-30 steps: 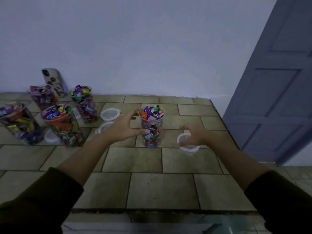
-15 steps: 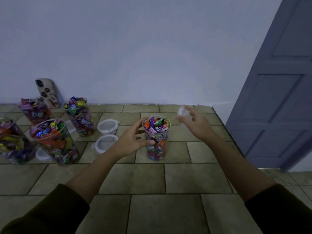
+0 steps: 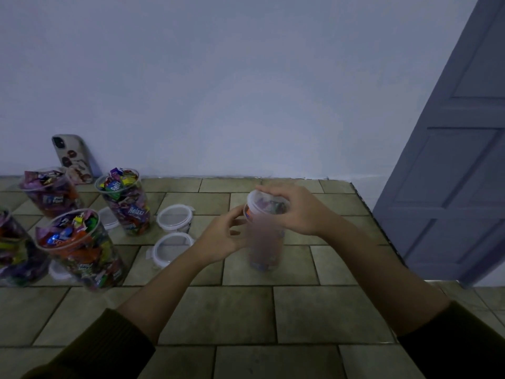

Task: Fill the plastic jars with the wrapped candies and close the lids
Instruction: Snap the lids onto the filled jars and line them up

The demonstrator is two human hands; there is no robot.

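Viewing remotely, I log the right hand (image 3: 297, 212) curled over the lid (image 3: 258, 198) atop the upright candy jar (image 3: 266, 242) (blurred); the left hand (image 3: 221, 239) grips the jar's side.

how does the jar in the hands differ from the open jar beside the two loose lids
The held jar has a lid on its mouth, gripped by the right hand; the open jar has none, with wrapped candies heaped past its rim. The left hand grips the held jar; nothing touches the open jar. Both are clear, upright and full of candies.
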